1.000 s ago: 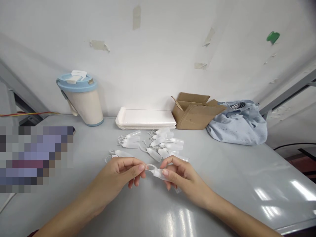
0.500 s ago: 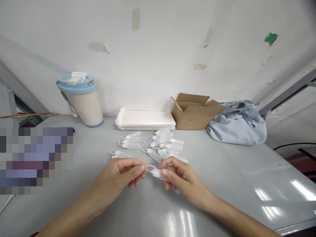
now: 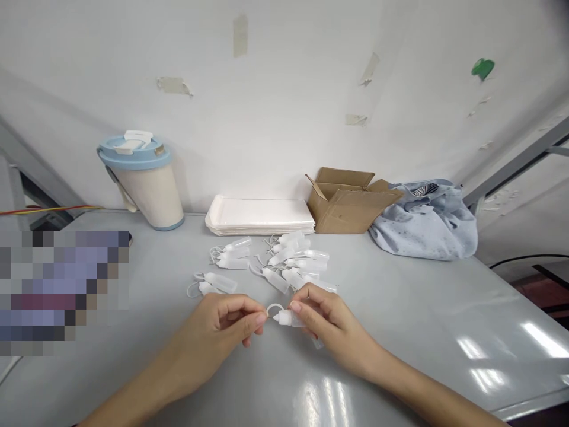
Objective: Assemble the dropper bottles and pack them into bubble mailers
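Grey table (image 3: 413, 320) carries a pile of small plastic bottles (image 3: 284, 261), blue-lidded jug (image 3: 144, 181), white tray stack (image 3: 260, 214), cardboard box (image 3: 349, 201), blue cloth (image 3: 424, 222).

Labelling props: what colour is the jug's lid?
Light blue lid on a cream jug; head view.

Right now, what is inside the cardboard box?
Nothing can be seen inside the cardboard box. Its flaps stand open, but the front wall hides the interior.
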Tool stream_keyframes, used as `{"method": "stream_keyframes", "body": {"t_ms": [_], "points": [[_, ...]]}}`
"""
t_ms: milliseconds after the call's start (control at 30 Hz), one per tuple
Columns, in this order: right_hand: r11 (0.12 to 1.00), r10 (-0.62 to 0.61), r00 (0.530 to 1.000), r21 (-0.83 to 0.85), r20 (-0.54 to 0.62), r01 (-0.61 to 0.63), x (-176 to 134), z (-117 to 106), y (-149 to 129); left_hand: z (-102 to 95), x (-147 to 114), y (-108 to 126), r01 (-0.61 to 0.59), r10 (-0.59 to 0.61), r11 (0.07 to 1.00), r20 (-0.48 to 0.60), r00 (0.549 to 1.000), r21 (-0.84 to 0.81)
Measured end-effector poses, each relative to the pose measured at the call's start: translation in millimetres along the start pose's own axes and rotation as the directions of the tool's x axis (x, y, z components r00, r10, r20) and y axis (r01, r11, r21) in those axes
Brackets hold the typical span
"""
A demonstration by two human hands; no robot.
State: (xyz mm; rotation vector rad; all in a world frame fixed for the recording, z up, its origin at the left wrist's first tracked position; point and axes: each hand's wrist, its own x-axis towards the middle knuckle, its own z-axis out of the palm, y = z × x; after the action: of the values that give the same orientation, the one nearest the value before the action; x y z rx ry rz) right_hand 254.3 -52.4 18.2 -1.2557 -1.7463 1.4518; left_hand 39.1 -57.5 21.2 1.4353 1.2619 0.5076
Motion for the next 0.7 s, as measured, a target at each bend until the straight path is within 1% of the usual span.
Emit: {"method": "stream_keyframes", "body": {"t_ms": [133, 267, 400, 533, 700], "points": [[0.999, -0.017, 1.0, -0.047, 0.006, 0.017, 0.1, 1.7, 2.6, 3.9, -1.3, -1.1, 0.007, -0.008, 1.0, 0.019, 1.0, 0.021], [0.999, -0.008, 1.0, -0.031, 0.021, 0.008, 0.0, 4.9, 6.8, 6.9, -2.0, -1.7, 0.022, -0.023, 0.999, 0.026, 0.999, 0.031], [1.0, -0.019, 1.0, -0.016, 0.003, 0.019, -0.8, 8.0, 10.9, 9.3, -0.7, -3.1, 0.03, -0.03, 1.0, 0.037, 0.999, 0.006], [0.996, -0.036, 0.999, -0.079, -0.005, 0.036, -2.3, 9.9, 11.7, 11.0, 0.2, -4.3, 0.037, -0.036, 0.999, 0.04, 0.999, -0.032], [0.994, -0.052, 0.999, -0.093, 0.002, 0.052, -4.9, 10.0, 9.6, 9.5, -0.7, -0.9, 0.046, -0.043, 0.998, 0.063, 0.997, -0.043]]}}
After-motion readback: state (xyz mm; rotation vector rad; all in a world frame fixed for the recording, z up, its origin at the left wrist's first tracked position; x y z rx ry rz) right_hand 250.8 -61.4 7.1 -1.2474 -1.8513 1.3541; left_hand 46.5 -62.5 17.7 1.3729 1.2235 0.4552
